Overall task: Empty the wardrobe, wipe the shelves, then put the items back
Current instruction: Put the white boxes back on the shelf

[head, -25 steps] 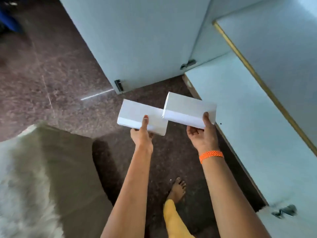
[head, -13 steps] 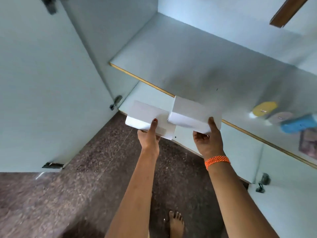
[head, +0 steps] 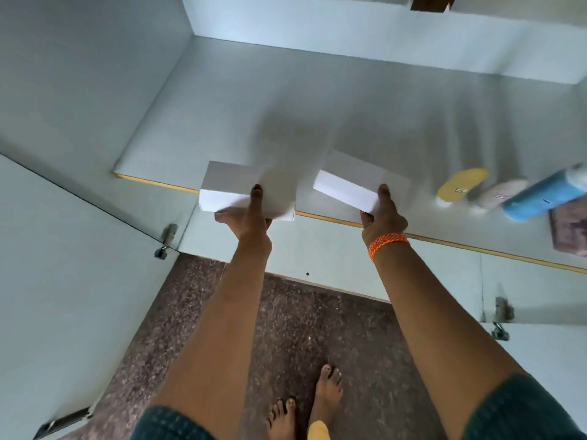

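My left hand [head: 246, 219] grips a white box [head: 236, 188] by its near end, thumb on top, at the front edge of the pale wardrobe shelf [head: 241, 100]. A second white box [head: 355, 181] is held the same way by my right hand [head: 382, 217], which wears an orange wristband; this box is over the shelf's front part. The two boxes are apart, side by side. Whether either box rests on the shelf I cannot tell.
On the shelf's right lie a yellow oval item [head: 460, 185], a pale oval item [head: 498, 195], a blue pack [head: 543, 195] and a patterned flat thing [head: 568, 230]. The open wardrobe door [head: 63, 281] stands at left. Speckled brown floor [head: 286, 344] and my bare feet are below.
My view has swung up from the floor to the wardrobe shelf. Both hands have carried the boxes forward to the shelf's front edge, and the boxes have moved apart.
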Motion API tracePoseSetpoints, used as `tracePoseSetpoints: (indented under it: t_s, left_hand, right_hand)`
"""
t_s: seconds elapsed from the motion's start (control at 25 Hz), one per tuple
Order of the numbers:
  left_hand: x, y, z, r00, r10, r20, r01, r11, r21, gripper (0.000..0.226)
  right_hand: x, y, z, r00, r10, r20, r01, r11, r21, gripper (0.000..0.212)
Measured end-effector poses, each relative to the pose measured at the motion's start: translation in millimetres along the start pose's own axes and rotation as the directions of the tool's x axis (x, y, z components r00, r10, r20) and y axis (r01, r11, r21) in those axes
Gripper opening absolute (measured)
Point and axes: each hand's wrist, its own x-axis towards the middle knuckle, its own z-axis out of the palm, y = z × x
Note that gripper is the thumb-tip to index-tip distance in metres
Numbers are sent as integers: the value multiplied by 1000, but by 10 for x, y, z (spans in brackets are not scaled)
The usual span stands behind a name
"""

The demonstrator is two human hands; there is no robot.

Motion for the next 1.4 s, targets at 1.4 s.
tracePoseSetpoints:
  t_s: [1.4]
  left_hand:
    - [2098,-476,3347,386,237,891,-766,-455,453,69]
  right_hand:
    - [2661,-769,2149,387,-526,757,562,-516,-647,75]
